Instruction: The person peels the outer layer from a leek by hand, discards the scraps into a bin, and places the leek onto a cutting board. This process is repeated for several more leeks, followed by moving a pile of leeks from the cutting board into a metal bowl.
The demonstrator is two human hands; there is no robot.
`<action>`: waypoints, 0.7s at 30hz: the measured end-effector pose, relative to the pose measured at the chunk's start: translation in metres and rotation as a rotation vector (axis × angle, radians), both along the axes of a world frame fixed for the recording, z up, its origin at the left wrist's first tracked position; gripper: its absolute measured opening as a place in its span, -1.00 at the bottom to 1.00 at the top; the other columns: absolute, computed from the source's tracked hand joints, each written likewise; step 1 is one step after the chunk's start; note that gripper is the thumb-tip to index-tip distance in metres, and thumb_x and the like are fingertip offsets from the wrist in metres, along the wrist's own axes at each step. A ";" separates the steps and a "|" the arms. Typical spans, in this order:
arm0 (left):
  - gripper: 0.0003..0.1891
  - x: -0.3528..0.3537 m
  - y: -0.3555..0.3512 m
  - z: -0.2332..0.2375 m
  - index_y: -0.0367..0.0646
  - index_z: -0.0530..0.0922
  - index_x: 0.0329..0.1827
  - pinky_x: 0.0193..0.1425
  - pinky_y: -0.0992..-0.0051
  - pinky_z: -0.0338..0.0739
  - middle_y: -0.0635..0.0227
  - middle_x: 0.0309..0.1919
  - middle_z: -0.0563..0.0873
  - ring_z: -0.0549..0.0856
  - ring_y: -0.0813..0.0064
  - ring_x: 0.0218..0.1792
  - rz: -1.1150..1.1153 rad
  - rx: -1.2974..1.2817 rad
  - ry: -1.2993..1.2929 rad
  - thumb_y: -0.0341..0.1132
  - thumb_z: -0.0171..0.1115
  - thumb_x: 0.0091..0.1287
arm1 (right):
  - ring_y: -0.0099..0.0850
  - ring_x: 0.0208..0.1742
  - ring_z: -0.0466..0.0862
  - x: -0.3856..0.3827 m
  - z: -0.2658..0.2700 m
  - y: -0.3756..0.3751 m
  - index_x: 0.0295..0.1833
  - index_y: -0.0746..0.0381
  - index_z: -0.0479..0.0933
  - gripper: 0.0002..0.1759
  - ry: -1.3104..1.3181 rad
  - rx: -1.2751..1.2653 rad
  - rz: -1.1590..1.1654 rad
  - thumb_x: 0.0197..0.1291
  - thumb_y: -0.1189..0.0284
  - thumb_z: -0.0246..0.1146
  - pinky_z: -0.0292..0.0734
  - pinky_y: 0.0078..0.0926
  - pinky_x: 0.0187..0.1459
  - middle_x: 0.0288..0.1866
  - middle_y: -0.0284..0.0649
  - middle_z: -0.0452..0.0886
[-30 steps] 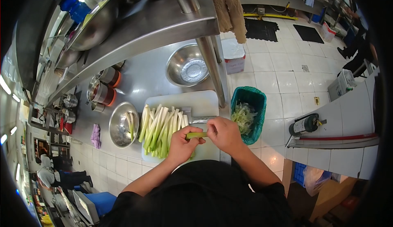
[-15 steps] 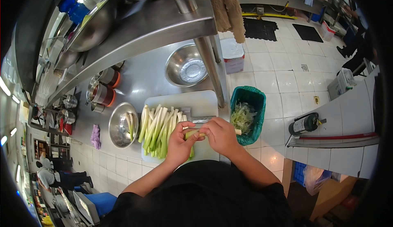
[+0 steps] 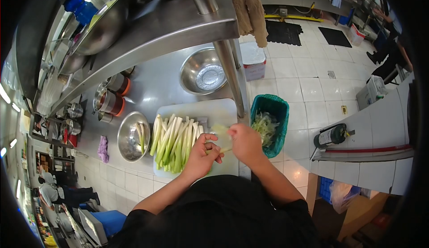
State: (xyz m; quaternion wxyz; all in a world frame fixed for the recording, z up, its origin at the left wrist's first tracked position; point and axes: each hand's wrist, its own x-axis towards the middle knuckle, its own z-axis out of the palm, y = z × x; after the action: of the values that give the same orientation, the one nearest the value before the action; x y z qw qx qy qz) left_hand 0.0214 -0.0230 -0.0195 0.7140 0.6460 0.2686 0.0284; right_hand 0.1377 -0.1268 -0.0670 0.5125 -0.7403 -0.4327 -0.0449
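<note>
Over the white cutting board (image 3: 187, 108), my left hand (image 3: 201, 157) is closed round a green onion (image 3: 226, 149), mostly hidden by the fingers. My right hand (image 3: 247, 146) is closed beside it. A thin, pale outer layer (image 3: 220, 129), blurred by motion, trails from the right fingers. Several green onions (image 3: 173, 143) with white ends lie side by side on the board, left of my hands. Part of a knife blade (image 3: 202, 120) shows behind them. A steel bowl (image 3: 128, 143) with a few stalks stands at the board's left.
A bin (image 3: 282, 146) lined with a green bag holds peelings at the right. A steel colander (image 3: 190, 76) stands behind the board, under a metal shelf (image 3: 174, 32) with a post (image 3: 229, 71). Steel pots (image 3: 109, 102) and a purple cloth (image 3: 103, 148) lie left. Other people stand farther off.
My right hand has moved slightly away from my left, drawing a thin pale layer from the stalk. The left hand keeps its hold nearly in place.
</note>
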 end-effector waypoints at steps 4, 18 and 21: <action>-0.80 -0.003 -0.003 -0.003 -0.19 0.34 -0.01 -0.25 0.64 0.43 0.40 -0.43 0.52 0.53 0.64 -0.44 -0.075 0.084 0.030 -0.49 0.02 0.32 | -0.26 -0.49 0.52 0.022 0.000 -0.006 -0.27 0.26 0.38 -0.87 0.332 0.162 -0.163 0.24 0.42 0.09 0.42 -0.33 -0.51 -0.49 -0.14 0.50; -0.79 -0.019 0.011 -0.014 -0.20 0.36 0.03 -0.23 0.67 0.41 0.46 -0.35 0.46 0.44 0.70 -0.35 -0.164 0.069 -0.053 -0.50 -0.01 0.35 | -0.64 -0.61 0.32 0.146 -0.082 -0.067 -0.30 0.24 0.44 -0.83 0.343 0.472 -0.653 0.32 0.40 0.03 0.27 -0.68 -0.58 -0.56 -0.40 0.38; -0.79 -0.015 0.009 -0.010 -0.20 0.36 0.03 -0.23 0.65 0.43 0.44 -0.33 0.47 0.45 0.70 -0.33 -0.126 0.054 -0.064 -0.48 0.00 0.35 | -0.46 -0.49 0.53 0.127 -0.100 -0.060 -0.27 0.29 0.53 -0.80 0.456 0.076 -0.606 0.24 0.37 0.12 0.44 -0.55 -0.39 -0.47 -0.25 0.56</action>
State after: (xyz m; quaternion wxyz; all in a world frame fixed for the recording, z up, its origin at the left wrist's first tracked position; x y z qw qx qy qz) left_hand 0.0064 -0.0141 -0.0298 0.7049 0.6793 0.2036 0.0112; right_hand 0.2649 -0.1871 -0.1673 0.5863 -0.8061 -0.0672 -0.0445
